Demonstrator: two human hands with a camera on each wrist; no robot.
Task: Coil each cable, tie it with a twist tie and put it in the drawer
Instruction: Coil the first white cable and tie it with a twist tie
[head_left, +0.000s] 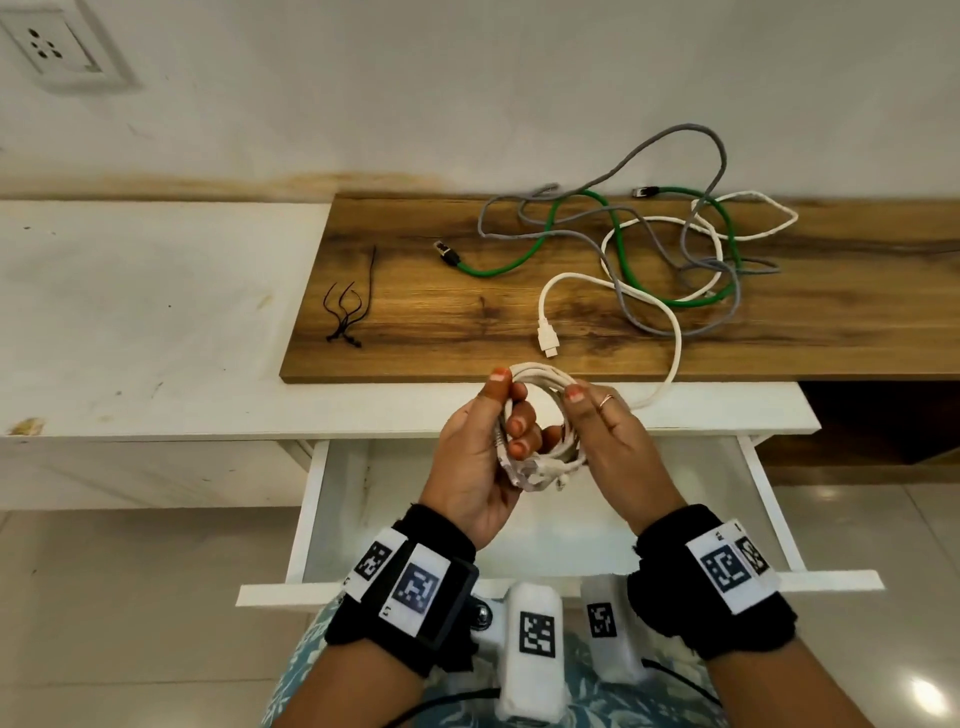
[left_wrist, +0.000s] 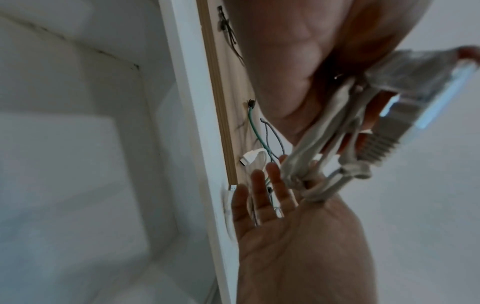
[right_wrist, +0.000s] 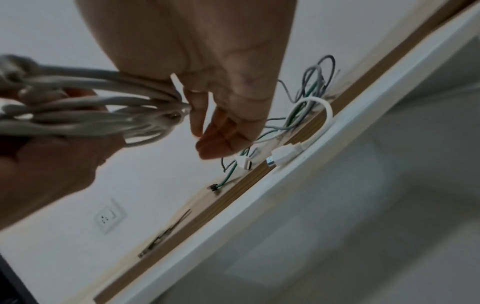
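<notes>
The white cable coil (head_left: 540, 415) hangs over the open drawer (head_left: 311, 499), at 6 o'clock of the worktop (head_left: 415, 312). The left hand (head_left: 478, 457) curls round its left side; the right hand (head_left: 608, 436) pinches the right side. It looks light, soft and springy, best held where the loops bunch. Only the left wrist view shows its plug (left_wrist: 389, 131). The twist ties (head_left: 348, 312) lie at 9 o'clock.

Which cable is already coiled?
The off-white cable, held in loops between the left hand and right hand above the open drawer. The green, grey and white cables lie loose on the board.
</notes>
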